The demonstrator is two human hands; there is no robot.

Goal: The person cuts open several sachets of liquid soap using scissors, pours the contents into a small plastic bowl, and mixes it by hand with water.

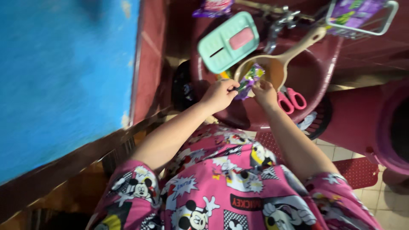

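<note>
Sachet [249,80], small, purple and green, sitting at upper centre of the frame, above a tan ladle [272,68] in a maroon basin [317,79]. Being pinched at both ends: left hand [219,94] and right hand [265,93] each clamped on it. Pink scissors [292,100] lying just right. Probably best tearing slowly, keeping the opening over the ladle bowl, gripping near the seam against spilling.
</note>
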